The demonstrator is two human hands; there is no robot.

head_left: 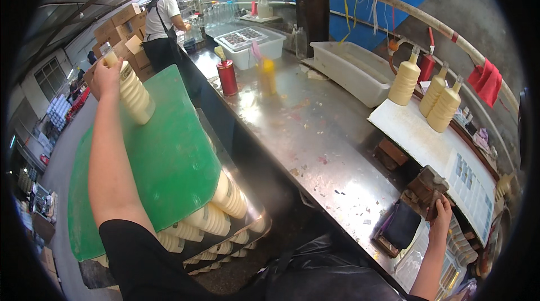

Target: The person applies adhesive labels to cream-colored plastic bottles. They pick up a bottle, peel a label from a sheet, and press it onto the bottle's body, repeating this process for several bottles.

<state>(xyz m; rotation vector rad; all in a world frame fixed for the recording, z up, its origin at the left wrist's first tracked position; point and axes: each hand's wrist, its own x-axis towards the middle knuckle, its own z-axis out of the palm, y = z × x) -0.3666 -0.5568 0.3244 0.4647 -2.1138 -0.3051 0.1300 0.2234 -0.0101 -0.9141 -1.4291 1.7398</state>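
My left hand point(107, 80) is closed round the neck of a cream ribbed bottle point(136, 98). That bottle stands tilted in the picture over a green board point(163, 149), at the board's far end. On the right, my right hand point(441, 212) has its fingers closed on the edge of a worn brown block point(426, 184), whose exact kind I cannot make out. Left of that hand, a black cloth-like pad point(403, 224) lies on a small wooden base at the metal table's edge.
Cream bottles point(229, 195) lie stacked under the green board. The metal table point(315, 132) carries a red bottle point(227, 77), a yellow container point(266, 76) and white tubs point(354, 70). Three cream bottles point(405, 80) stand on a white board. Another person point(164, 17) works farther off.
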